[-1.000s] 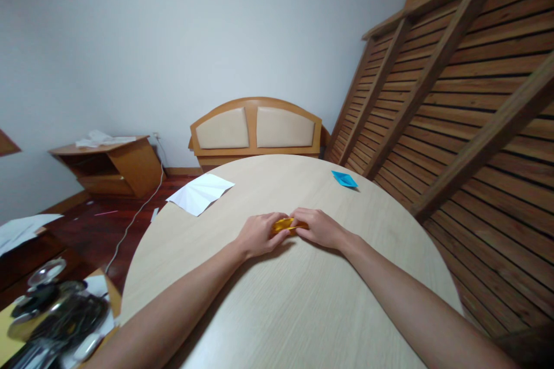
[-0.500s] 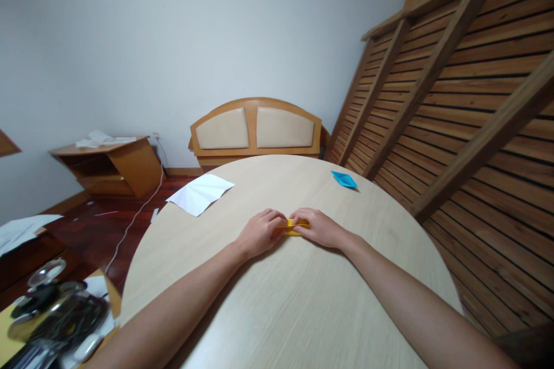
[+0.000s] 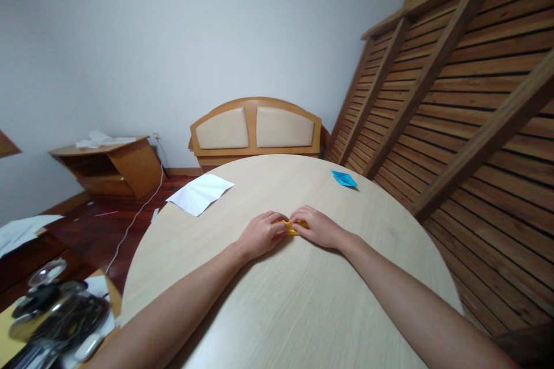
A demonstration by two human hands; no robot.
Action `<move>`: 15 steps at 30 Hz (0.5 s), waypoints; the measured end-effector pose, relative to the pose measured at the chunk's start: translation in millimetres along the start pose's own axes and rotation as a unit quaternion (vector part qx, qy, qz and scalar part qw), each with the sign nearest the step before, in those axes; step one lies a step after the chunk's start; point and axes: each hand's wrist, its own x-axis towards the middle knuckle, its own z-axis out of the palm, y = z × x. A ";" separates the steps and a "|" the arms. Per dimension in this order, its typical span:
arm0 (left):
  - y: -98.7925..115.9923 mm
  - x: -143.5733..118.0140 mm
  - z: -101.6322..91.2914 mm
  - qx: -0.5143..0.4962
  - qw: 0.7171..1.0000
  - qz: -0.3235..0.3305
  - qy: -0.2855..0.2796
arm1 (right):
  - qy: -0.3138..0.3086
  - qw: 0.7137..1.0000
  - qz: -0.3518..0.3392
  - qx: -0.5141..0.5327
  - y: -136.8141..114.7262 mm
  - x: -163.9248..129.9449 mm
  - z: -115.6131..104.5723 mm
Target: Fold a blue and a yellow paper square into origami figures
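A small piece of folded yellow paper [image 3: 295, 231] lies low over the table between my hands, mostly covered by fingers. My left hand [image 3: 263, 234] grips its left end with bent fingers. On the other end, my right hand [image 3: 318, 226] pinches the paper between thumb and fingertips. The fingertips of both hands nearly meet over its middle. Farther back on the right sits a folded blue paper shape [image 3: 344, 179]. A creased white sheet of paper [image 3: 201, 194] rests toward the left edge.
The round pale wooden table [image 3: 277, 305] is under my forearms. Behind it stands a padded headboard [image 3: 255, 127]. A slatted wooden frame [image 3: 454, 104] leans along the right. At lower left is a cluttered surface with a dark bag-like item [image 3: 71, 317]; a white cable [image 3: 130, 225] crosses the floor.
The fingertips have drawn slightly closer together over the yellow paper, and less of its middle shows as a flat strip. The blue and white papers have stayed put.
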 end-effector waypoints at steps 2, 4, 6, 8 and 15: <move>-1.3 -0.3 1.9 0.006 1.000 -0.005 -0.005 | -0.002 1.000 0.000 -0.004 -0.5 0.0 -0.3; -2.5 -0.7 3.1 0.010 1.000 -0.011 -0.012 | -0.001 1.000 0.002 -0.008 -0.6 0.1 0.0; -3.0 -0.9 3.6 0.014 1.000 -0.015 -0.018 | 0.001 1.000 0.004 -0.014 -0.3 0.3 0.8; -2.9 -0.8 3.3 0.017 0.999 -0.016 -0.025 | 0.003 1.000 0.008 -0.020 0.2 0.4 1.8; 0.4 -0.4 -2.0 0.023 0.998 -0.006 -0.051 | 0.004 0.999 0.026 -0.033 -0.1 0.1 1.4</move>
